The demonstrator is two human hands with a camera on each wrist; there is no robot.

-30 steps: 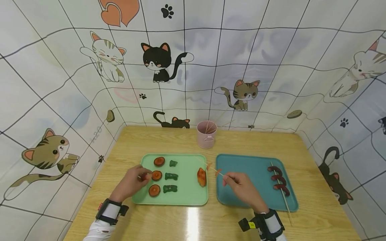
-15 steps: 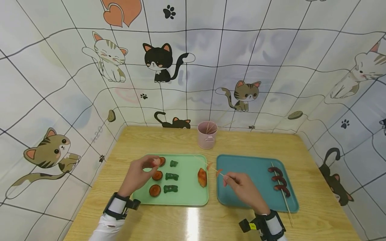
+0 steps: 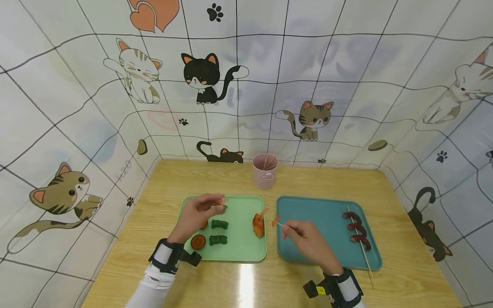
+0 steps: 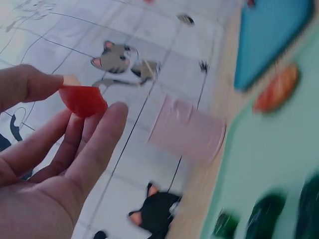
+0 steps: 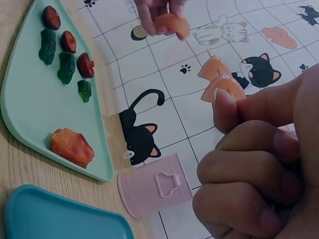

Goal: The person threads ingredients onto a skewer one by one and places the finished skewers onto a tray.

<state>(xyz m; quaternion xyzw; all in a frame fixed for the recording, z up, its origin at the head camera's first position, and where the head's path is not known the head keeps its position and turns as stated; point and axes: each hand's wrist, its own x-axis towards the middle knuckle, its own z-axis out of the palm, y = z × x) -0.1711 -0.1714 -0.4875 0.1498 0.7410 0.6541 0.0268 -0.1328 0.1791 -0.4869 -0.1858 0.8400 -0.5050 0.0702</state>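
My left hand point(image 3: 192, 218) pinches an orange-red wedge-shaped slice point(image 4: 82, 101) between thumb and fingertips, above the back left of the light green tray point(image 3: 240, 253). My right hand point(image 3: 308, 240) pinches a thin wooden skewer point(image 3: 280, 224) over the left part of the teal tray point(image 3: 304, 252). Two orange slices point(image 5: 219, 79) sit on that skewer, which points left and away. Lying on the green tray are round brown mushroom-like pieces point(image 3: 198, 242), dark green pieces point(image 3: 218, 240) and a browned orange piece point(image 3: 258, 225). The left hand partly covers some of the mushroom-like and green pieces.
A pink cup point(image 3: 264, 179) holding several skewers stands at the back of the wooden table point(image 3: 215, 177). On the teal tray's right side lies a skewer with dark red curled pieces point(image 3: 357, 229), its end past the front rim. Cat-printed cloth point(image 3: 254, 64) surrounds the table.
My left hand has lifted from the left side of the green tray and moved right and away with the slice. The right hand and its skewer have hardly moved.
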